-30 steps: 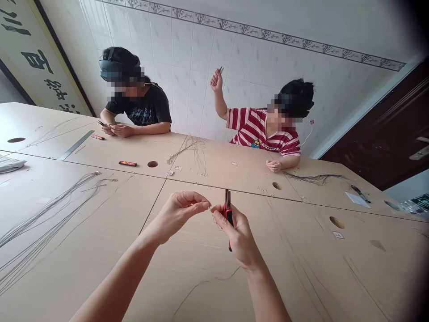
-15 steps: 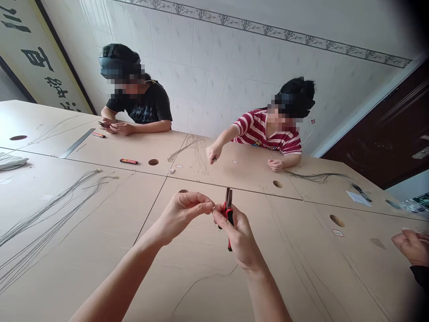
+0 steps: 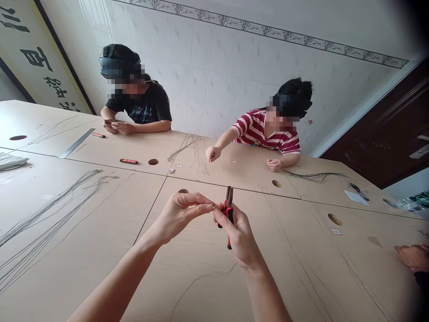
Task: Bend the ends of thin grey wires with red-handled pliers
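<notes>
My right hand (image 3: 239,235) is wrapped round the red-and-black-handled steel pliers (image 3: 229,206), nose up, and my left hand (image 3: 182,214) pinches the tiny silvery wire end (image 3: 213,207) just beside that nose, so I'd hold both steady and squeeze gently.

pliers (image 3: 229,209) | red-black handles | upright, nose up | held aloft

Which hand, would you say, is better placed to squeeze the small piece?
Probably the right hand: it grips the pliers, tips beside the piece that the left hand pinches.
</notes>
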`<state>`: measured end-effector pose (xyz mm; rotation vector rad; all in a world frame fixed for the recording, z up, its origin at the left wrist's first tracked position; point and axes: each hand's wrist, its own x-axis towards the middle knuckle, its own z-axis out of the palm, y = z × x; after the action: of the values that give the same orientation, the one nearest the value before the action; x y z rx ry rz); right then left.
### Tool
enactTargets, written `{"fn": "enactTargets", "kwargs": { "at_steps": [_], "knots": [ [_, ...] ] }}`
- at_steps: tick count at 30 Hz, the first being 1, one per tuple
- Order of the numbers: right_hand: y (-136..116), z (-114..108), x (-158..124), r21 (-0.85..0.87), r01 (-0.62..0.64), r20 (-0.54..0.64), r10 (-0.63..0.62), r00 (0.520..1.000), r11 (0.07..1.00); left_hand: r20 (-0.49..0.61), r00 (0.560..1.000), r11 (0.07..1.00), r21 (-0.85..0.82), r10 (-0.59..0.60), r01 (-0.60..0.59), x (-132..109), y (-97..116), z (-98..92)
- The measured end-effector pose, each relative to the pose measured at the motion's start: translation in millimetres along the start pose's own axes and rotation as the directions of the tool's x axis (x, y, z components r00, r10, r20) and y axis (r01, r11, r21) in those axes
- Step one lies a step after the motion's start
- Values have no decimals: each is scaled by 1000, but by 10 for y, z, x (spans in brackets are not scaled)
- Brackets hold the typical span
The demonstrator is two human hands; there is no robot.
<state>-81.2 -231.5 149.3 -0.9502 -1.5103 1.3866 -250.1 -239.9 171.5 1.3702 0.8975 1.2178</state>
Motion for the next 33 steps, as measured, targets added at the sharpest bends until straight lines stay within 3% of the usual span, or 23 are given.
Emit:
{"fn": "enactTargets", "kwargs": {
  "at_steps": [6,13,18,33],
  "knots": [
    [-5,1,-8,-1,-7,-10,7,1000,1000,-61,997,992,124,41,-33,-2,-77,6],
    [-67,-30,-19,-33,15,-42,-16,999,999,-69,997,999,29,33,-31,-13,-63,-10],
    [-109,-41,-43,-77,43,-69,-49,996,996,-101,995,996,89,5,4,-54,-12,-46],
    [-118,-52,-91,-124,64,-17,-66,998,990,3,999,998,50,35,-35,-49,-44,-2]
  ]
}}
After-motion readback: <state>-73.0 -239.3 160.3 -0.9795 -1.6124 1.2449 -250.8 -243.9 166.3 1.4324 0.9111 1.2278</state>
